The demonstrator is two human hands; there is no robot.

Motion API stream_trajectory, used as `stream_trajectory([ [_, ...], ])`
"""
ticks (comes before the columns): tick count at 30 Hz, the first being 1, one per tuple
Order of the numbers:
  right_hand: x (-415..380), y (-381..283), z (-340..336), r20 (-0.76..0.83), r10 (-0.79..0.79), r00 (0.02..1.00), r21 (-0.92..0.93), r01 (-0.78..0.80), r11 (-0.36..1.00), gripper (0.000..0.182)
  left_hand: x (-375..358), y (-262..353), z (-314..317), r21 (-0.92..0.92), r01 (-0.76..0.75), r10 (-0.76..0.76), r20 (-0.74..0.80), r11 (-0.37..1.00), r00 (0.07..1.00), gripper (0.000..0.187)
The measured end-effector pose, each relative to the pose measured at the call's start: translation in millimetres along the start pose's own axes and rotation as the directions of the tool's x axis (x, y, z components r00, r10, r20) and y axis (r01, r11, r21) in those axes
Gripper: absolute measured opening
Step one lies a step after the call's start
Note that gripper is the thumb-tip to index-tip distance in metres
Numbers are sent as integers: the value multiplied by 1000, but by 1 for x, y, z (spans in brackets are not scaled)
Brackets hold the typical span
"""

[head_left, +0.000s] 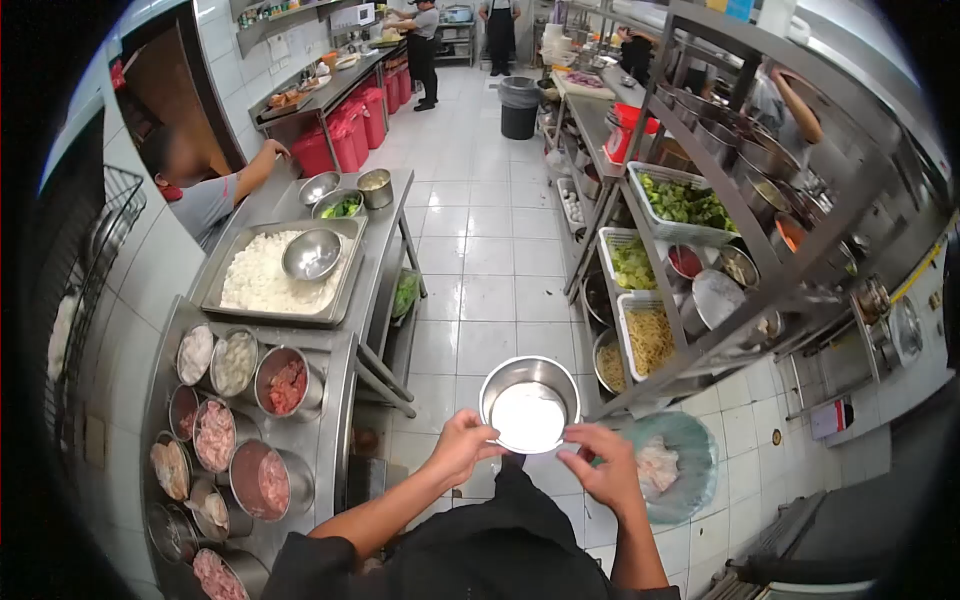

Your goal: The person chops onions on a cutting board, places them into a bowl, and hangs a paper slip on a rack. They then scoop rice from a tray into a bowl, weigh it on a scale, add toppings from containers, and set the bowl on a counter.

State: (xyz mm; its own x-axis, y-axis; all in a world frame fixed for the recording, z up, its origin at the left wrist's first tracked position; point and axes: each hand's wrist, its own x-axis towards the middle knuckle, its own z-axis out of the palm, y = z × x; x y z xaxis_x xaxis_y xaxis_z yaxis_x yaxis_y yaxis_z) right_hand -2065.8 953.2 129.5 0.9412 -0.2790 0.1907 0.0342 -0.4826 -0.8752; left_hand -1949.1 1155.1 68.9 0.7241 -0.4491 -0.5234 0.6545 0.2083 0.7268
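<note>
A round steel pot (530, 375) with white contents at its bottom is held up in front of my body, over the tiled floor. My left hand (463, 447) grips its near-left rim between thumb and fingers. On the near-right rim my right hand (604, 463) pinches the edge in the same way. Below and to the right of my right hand is a bin lined with a green-tinted bag (690, 455), with pale scraps inside.
Left, a steel counter (335, 345) carries several pots of raw meat and a large tray of white rice-like food (262, 270) with a bowl in it. A shelving rack (690, 360) with vegetables and noodles stands right. A person (205, 190) is at the left counter; others work farther back.
</note>
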Motion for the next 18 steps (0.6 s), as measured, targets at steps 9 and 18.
stream_trajectory([
  [9,289,34,10,188,-132,973,17,131,991,17,115,113,12,-141,-286,206,-413,948,887,21],
  [18,543,67,96,356,-142,923,56,131,990,21,265,194,-8,-194,-372,230,-513,908,827,21],
])
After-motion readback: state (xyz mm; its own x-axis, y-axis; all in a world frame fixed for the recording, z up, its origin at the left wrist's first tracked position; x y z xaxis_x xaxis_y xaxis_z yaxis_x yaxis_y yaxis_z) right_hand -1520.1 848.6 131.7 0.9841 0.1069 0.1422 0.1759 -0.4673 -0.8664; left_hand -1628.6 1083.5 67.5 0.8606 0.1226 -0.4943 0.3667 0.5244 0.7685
